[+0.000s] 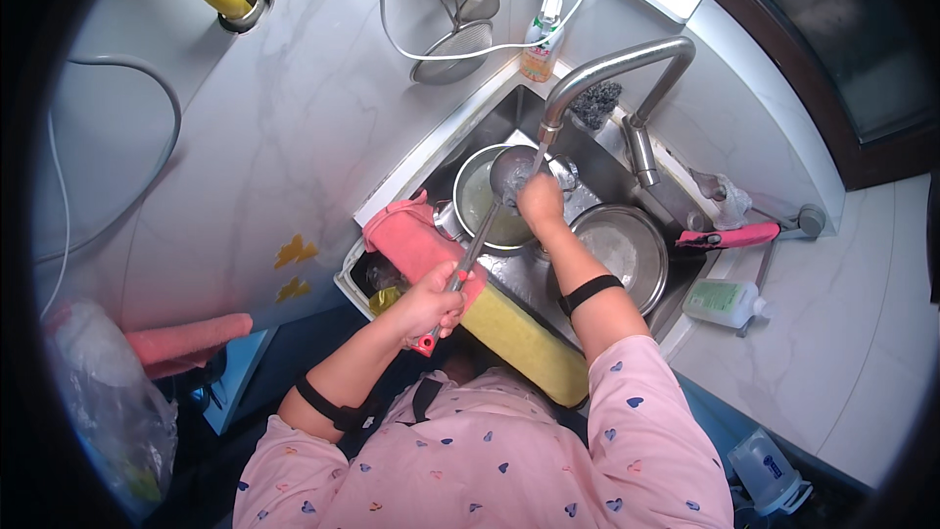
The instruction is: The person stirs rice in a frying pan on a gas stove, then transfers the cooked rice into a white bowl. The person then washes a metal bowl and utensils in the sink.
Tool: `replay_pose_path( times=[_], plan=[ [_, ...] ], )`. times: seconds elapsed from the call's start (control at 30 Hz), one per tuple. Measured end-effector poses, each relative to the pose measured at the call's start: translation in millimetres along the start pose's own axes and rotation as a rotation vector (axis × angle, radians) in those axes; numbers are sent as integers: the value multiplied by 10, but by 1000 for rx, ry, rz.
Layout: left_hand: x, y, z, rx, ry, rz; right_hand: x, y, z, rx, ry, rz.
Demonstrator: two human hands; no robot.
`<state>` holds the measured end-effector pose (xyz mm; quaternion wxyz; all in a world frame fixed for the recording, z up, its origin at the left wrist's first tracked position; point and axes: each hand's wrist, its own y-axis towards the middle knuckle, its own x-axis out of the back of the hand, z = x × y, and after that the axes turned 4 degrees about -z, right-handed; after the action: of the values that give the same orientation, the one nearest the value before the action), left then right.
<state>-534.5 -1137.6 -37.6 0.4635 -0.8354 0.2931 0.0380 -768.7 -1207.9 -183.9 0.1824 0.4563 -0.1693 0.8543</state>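
My left hand (437, 301) grips the long handle of a metal ladle (479, 239), close to its red end. The ladle's round bowl (512, 165) is under water running from the steel faucet (617, 73). At the bowl's rim is my right hand (542, 202), its fingers bent; whether it holds something there cannot be told. Below the ladle, a metal pot (470, 217) with cloudy water stands in the steel sink (518, 275). A second round metal pan or basin (620, 253) lies under my right forearm.
Pink (418, 239) and yellow (525, 345) cloths drape the sink's front edge. Around the sink are a spray bottle (540, 51), a dark scourer (596, 104) and a white bottle (723, 303). Metal strainers (459, 51) hang on the wall, crossed by a white cable (389, 26).
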Motion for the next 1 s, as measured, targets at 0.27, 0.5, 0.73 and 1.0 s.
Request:
replay_pose_path(
  times=[0.27,0.5,0.73,1.0],
  plan=[
    [-68,-69,-39,65,77,76,210,89,100,62,214,-112],
    [-15,-66,-116,87,109,107,61,123,-38,576,189,-29],
    [46,56,-75,-14,125,44,45,-37,22,431,571,167],
    [37,210,-121,-14,78,28,104,-403,182,473,674,200]
  ],
)
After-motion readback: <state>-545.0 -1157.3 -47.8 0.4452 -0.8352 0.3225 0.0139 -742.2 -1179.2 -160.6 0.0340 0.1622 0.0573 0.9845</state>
